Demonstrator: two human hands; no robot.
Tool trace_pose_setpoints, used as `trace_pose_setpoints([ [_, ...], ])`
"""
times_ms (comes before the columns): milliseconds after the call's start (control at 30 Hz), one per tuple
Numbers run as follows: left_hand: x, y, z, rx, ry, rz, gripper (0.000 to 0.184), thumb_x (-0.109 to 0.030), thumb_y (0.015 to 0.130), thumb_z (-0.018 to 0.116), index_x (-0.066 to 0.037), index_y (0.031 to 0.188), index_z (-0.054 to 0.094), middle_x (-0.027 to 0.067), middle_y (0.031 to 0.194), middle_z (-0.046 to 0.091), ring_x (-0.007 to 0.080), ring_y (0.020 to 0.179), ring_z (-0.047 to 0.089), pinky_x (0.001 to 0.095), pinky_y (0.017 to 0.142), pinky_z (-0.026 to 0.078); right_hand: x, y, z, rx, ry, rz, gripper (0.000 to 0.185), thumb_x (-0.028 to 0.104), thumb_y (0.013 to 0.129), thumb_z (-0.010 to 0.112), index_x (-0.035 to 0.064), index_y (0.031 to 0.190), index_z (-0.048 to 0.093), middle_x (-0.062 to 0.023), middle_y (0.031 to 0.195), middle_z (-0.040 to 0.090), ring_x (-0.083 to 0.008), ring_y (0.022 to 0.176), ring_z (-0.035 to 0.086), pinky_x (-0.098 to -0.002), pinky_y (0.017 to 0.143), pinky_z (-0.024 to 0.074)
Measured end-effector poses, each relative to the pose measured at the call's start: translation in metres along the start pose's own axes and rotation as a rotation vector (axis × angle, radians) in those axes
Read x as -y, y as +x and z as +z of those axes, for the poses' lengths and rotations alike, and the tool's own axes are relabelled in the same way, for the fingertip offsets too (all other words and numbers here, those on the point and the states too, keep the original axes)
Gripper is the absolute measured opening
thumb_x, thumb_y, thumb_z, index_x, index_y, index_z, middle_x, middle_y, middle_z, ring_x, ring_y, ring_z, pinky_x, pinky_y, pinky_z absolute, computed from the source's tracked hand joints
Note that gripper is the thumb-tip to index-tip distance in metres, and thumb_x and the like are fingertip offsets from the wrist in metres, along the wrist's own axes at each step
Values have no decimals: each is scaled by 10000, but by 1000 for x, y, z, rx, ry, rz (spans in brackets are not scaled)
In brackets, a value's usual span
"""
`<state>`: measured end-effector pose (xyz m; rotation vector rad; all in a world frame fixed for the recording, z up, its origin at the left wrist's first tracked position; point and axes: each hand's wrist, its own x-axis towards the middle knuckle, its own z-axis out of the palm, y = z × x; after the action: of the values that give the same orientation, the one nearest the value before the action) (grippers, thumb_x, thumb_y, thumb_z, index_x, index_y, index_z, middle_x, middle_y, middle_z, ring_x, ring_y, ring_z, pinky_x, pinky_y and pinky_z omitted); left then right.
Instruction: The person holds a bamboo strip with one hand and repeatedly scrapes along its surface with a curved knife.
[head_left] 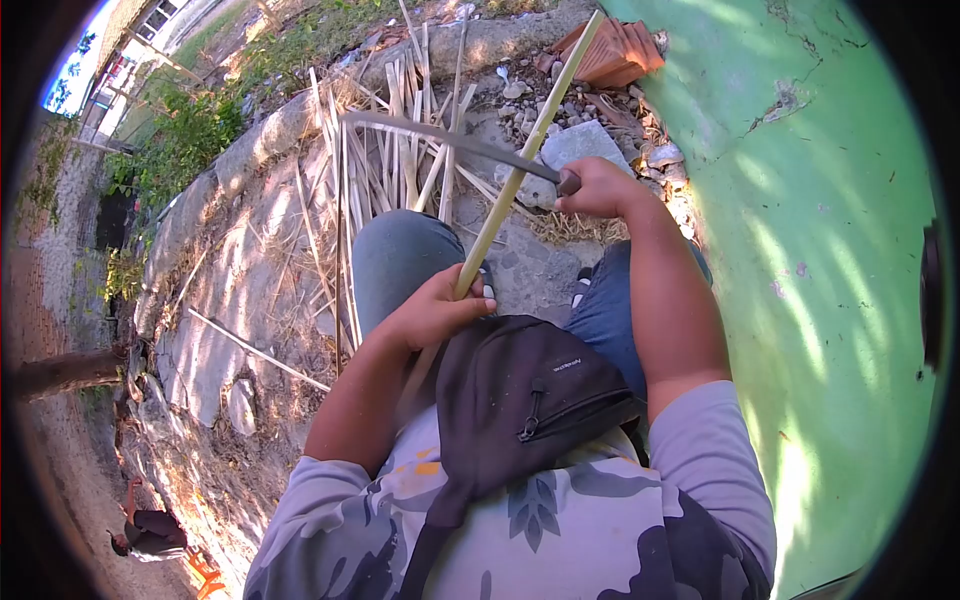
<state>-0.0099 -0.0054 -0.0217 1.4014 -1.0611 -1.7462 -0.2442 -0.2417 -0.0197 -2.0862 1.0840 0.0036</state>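
My left hand (440,312) is closed around the lower part of a long pale-green bamboo strip (535,140), which slants up and away to the right. In my right hand (597,188) is the handle of a machete (450,138). Its long, dark, slightly curved blade points left and crosses the bamboo strip at about mid-length; whether the edge bites into it I cannot tell. The strip's lower end passes behind my left wrist, beside a black sling bag (530,390) on my chest.
Split bamboo strips (400,150) lie piled ahead on the ground. Stones, a grey block (588,147) and orange roof tiles (615,55) sit by the green wall (800,250) close on my right. One loose strip (258,350) lies left. A person (155,533) is far off at lower left.
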Motion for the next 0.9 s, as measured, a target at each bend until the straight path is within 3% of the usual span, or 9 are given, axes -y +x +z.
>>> trace_pose_setpoints([
  [67,0,4,-3,22,-8,18,254,-161,918,719,-125,992,478,-57,747,472,37,607,441,218,528,344,-12,11,-7,-99,118,159,345,266,769,833,34,980,690,-106,910,718,-218,843,669,-367,779,514],
  [167,3,5,-8,61,-78,-28,274,-188,912,735,-123,999,482,-48,744,486,51,580,454,233,505,353,-23,16,0,-148,96,104,374,297,783,835,25,999,695,-106,917,718,-202,847,663,-359,790,516],
  [200,2,4,-9,62,-100,-40,273,-183,915,731,-124,998,478,-48,736,482,51,568,448,236,495,348,-18,13,-2,-131,57,94,390,308,792,814,44,1065,725,-153,996,736,-286,905,699,-386,838,528],
  [300,2,4,-11,76,-177,-55,272,-176,921,722,-128,999,466,-49,714,470,49,537,429,242,470,329,-3,4,-4,-45,59,71,396,315,790,813,43,1065,723,-153,991,735,-293,911,700,-391,847,530],
  [400,-4,2,-8,72,-177,-77,278,-172,922,720,-132,1000,455,-49,700,463,46,515,414,246,450,309,3,3,6,22,-11,-54,305,261,783,823,36,930,681,-82,823,688,-205,777,635,-368,730,493],
  [500,-1,5,-9,77,-130,-71,288,-174,912,730,-131,991,456,-46,720,468,51,556,428,244,487,333,13,-7,-1,6,-107,-90,282,246,783,822,37,889,665,-70,794,674,-181,761,614,-362,711,488],
  [600,7,3,-9,54,57,20,297,-178,897,747,-125,975,465,-43,763,479,57,651,449,241,575,375,1,0,-17,92,-2,96,403,263,777,827,55,1106,721,-133,997,735,-239,938,695,-366,844,526],
  [733,2,7,-8,55,157,22,301,-185,885,763,-117,957,479,-42,816,488,63,770,449,241,691,398,-15,2,-16,-118,196,197,428,253,781,822,65,1150,716,-144,1023,736,-242,965,693,-366,874,521],
  [900,-2,4,-7,65,-24,-43,304,-182,889,758,-120,969,472,-41,799,495,50,685,462,232,602,388,-6,-4,-17,-43,-8,91,428,292,780,818,41,1112,716,-156,1049,733,-288,980,699,-377,881,524],
])
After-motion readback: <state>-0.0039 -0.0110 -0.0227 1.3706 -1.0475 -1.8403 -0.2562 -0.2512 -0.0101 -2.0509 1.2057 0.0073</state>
